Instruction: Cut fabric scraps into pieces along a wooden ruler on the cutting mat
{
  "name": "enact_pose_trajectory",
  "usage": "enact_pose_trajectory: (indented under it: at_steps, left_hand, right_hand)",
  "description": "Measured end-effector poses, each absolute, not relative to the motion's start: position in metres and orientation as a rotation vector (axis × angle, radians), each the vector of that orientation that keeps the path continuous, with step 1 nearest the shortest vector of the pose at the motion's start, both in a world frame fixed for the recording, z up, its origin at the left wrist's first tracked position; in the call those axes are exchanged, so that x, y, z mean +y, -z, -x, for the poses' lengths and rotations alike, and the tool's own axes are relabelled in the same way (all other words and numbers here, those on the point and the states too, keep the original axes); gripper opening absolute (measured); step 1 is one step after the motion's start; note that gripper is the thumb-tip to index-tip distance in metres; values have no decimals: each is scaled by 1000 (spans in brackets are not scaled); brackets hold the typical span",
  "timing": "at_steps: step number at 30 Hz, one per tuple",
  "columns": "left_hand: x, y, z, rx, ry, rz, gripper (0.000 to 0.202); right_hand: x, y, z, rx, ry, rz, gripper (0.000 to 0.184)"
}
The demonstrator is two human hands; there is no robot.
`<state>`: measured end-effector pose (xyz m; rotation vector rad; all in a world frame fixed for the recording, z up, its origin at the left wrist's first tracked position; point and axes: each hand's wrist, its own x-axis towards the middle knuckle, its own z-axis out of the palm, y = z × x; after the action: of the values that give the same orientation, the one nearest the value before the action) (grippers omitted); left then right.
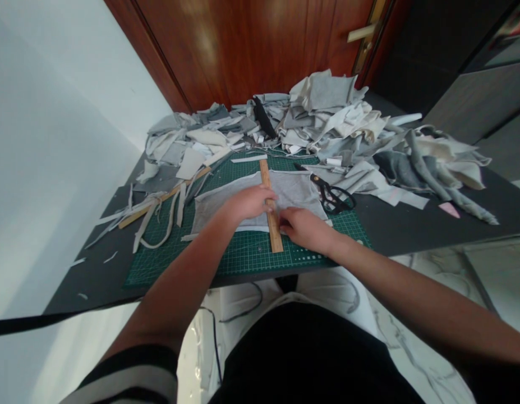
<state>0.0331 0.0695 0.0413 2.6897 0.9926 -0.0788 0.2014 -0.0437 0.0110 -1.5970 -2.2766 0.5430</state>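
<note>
A wooden ruler (pixel 276 238) lies lengthwise away from me across a piece of light grey fabric (pixel 295 188). My left hand (pixel 252 203) is on the ruler near its middle, its fingers bent over the wood and holding it against the cloth. Close beside the ruler's right edge, my right hand (pixel 305 229) is closed with its fingertips pinched together at the fabric; whatever is in them is too small or hidden to make out. Black-handled scissors (pixel 336 199) rest at the fabric's right side. Beneath everything is a green cutting mat (pixel 243 255) with grid lines.
A large heap of grey and white fabric scraps (pixel 327 120) covers the back of the dark table (pixel 394 230). Thin cloth strips (pixel 171 221) and a wooden stick (pixel 144 212) lie at the left. Behind the table stands a wooden door (pixel 251 50), with a white wall at left.
</note>
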Motion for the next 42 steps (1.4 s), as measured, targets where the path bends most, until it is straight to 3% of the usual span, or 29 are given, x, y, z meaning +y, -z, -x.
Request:
enact_pose_trajectory:
  at_steps: [6, 12, 20, 29, 37, 42]
  left_hand:
    - [72, -43, -34, 990, 147, -2727, 43]
    - [73, -52, -32, 913, 297, -2737, 63]
    - [70, -64, -32, 793, 476, -2790, 50]
    - [53, -75, -54, 870, 732, -2882, 37]
    - [57, -81, -55, 781, 854, -2854, 66]
    - [59, -78, -54, 755, 883, -2852, 65]
  right_hand:
    - [-74, -6, -208, -2165, -627, 1529, 15]
    - [-75, 3, -208, -2090, -569, 1472, 12]
    - [-71, 10, -218, -2121, -657, 1309, 19]
    - [-87, 7, -204, -2123, -511, 1585, 37]
    - [-96, 6, -205, -2094, -458, 1588, 34]
    - [-99, 8, -203, -2173, -361, 1530, 36]
